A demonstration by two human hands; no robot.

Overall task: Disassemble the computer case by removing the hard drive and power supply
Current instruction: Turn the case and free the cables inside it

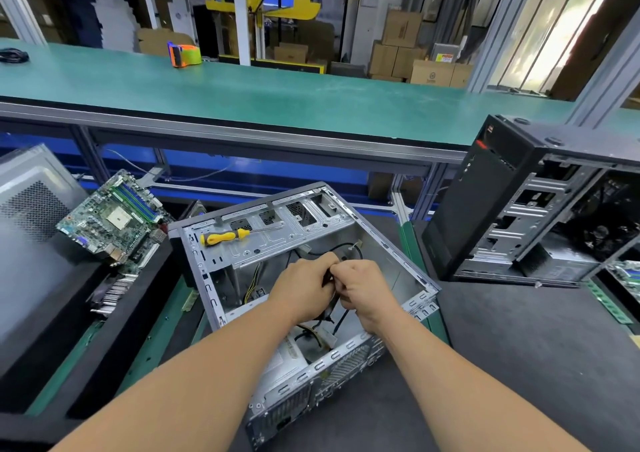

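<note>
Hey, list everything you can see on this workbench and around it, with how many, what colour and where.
open computer case: one, grey metal, centre, lying on its side
screwdriver: one, yellow and black, on the case's drive cage
cables: several, mostly black, inside the case
motherboard: one, green, left of the case
second computer case: one, black, upright at right, side open
tape dispenser: one, orange and green, on the far green bench
cardboard boxes: several, brown, background
left hand: gripping the cables
right hand: gripping the cables

Yellow-black screwdriver (224, 236), green motherboard (114, 217), silver-grey case (394, 261)
</note>
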